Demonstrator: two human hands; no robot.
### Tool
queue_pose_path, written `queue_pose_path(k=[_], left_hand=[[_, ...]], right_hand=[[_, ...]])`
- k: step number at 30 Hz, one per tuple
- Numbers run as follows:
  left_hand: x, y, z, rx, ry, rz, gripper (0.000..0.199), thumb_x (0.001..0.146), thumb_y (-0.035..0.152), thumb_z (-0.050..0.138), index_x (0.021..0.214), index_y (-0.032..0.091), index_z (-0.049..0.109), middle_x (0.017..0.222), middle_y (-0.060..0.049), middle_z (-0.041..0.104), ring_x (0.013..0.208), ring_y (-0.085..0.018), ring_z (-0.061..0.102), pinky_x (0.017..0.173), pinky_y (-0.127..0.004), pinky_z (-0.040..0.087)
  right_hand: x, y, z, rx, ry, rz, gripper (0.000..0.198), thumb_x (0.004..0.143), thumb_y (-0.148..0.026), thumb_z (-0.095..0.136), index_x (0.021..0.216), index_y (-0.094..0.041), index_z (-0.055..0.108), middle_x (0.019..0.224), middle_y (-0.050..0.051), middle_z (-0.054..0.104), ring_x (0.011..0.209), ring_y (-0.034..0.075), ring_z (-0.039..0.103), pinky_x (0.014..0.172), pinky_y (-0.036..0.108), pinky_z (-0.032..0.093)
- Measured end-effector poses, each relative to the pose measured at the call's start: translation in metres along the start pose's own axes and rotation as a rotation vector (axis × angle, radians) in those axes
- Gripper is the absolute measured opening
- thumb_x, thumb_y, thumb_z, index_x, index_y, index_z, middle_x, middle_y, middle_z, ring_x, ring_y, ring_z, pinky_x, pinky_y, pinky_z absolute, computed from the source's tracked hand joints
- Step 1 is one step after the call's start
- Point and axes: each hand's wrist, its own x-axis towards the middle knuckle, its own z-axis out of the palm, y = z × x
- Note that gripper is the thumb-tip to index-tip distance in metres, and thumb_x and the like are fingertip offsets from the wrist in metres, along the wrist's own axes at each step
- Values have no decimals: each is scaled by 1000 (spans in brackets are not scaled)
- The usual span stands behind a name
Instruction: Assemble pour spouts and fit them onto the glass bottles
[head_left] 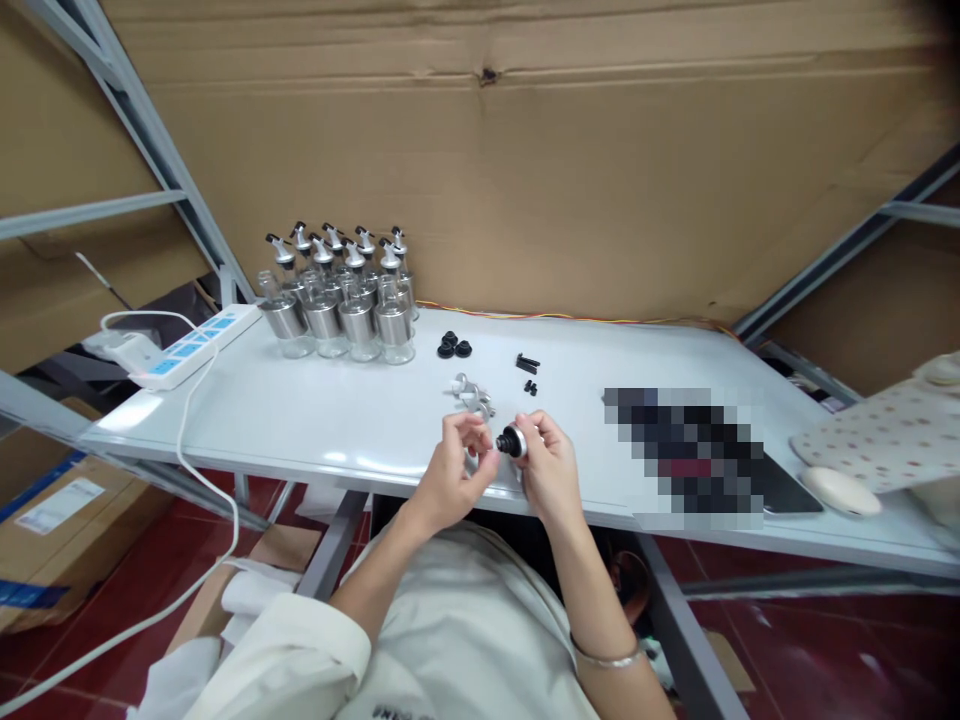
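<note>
My right hand [553,468] is closed around a silver pour spout [520,440], whose black ribbed stopper [505,442] points left. Facing that stopper, my left hand [457,475] has its thumb and fingers curled together close to the stopper's tip. Whether they touch it or pinch something small cannot be made out. Just beyond my hands lie several silver spout parts [471,393] on the table. Farther back sit black ribbed stoppers [448,348] in a small cluster. To their right are thin black pieces [527,364] and tiny black bits [531,388].
Several glass bottles [360,330] with steel bands stand at the back left of the white table [315,400], many with spouts. A power strip [199,347] with a white cable is at the left edge. Rightward lie a blurred dark item [686,455], a pale oval object [841,491] and a dotted cloth [877,435].
</note>
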Motion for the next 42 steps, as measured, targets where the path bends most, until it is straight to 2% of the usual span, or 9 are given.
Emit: queue_pose_path(k=[3, 7, 12, 17, 23, 28, 32, 36, 42], left_hand=[[2, 2, -4, 52, -10, 44, 16, 89, 26, 49, 103, 19, 46, 94, -4, 56, 76, -12, 56, 71, -25, 46], [4, 4, -6, 102, -66, 146, 18, 89, 29, 54, 103, 18, 55, 98, -6, 57, 74, -12, 55, 75, -27, 47], [4, 2, -4, 152, -56, 167, 18, 89, 28, 54, 104, 18, 55, 99, -6, 58, 75, -12, 56, 76, -27, 48], [2, 0, -1, 209, -21, 186, 18, 92, 29, 46, 107, 18, 51, 103, -8, 58, 82, -14, 56, 79, -29, 48], [-1, -5, 4, 331, -58, 164, 23, 95, 32, 37, 112, 19, 45, 102, -8, 61, 88, -17, 59, 80, -32, 49], [-2, -8, 9, 474, 38, 248, 25, 97, 34, 28, 109, 17, 43, 100, -11, 62, 87, -21, 58, 78, -35, 46], [2, -2, 8, 578, -10, 194, 26, 97, 33, 27, 108, 16, 45, 99, -11, 63, 83, -21, 58, 77, -36, 43], [4, 1, 7, 644, -86, 164, 31, 96, 34, 25, 93, 16, 50, 86, -10, 63, 75, -21, 55, 74, -36, 39], [0, -2, 10, 572, -32, 154, 41, 94, 43, 20, 73, 20, 46, 68, -4, 56, 61, -17, 45, 71, -36, 34]], right_hand=[[-1, 1, -1, 18, 13, 1, 43, 70, -54, 68, 63, -21, 43, 50, -9, 34, 43, 6, 26, 39, 18, 21], [-3, -3, 2, 36, 13, -13, 43, 70, -55, 68, 67, -22, 42, 49, -10, 33, 41, 5, 25, 37, 18, 20], [-3, -6, 4, 39, 21, -40, 40, 69, -52, 70, 74, -23, 43, 52, -10, 38, 41, 6, 29, 37, 17, 24], [-4, -3, 5, -100, -33, -22, 47, 73, -60, 60, 58, -20, 40, 49, -7, 35, 45, 7, 32, 40, 20, 27], [-7, -3, 4, -86, -61, -36, 53, 70, -64, 60, 52, -21, 33, 45, -9, 23, 41, 5, 19, 39, 21, 16], [-10, -8, 8, -65, -72, -16, 56, 68, -67, 60, 52, -22, 31, 45, -9, 22, 41, 5, 18, 39, 21, 17], [-7, -6, 7, -53, -64, 8, 58, 66, -70, 58, 52, -23, 29, 45, -9, 21, 41, 5, 17, 39, 21, 16], [-7, -3, 4, -89, -89, 11, 58, 67, -73, 56, 53, -23, 29, 46, -8, 23, 43, 7, 20, 40, 22, 20], [-16, 0, 5, -186, -42, -183, 55, 78, -69, 46, 53, -22, 32, 50, -6, 28, 48, 9, 25, 45, 23, 27]])
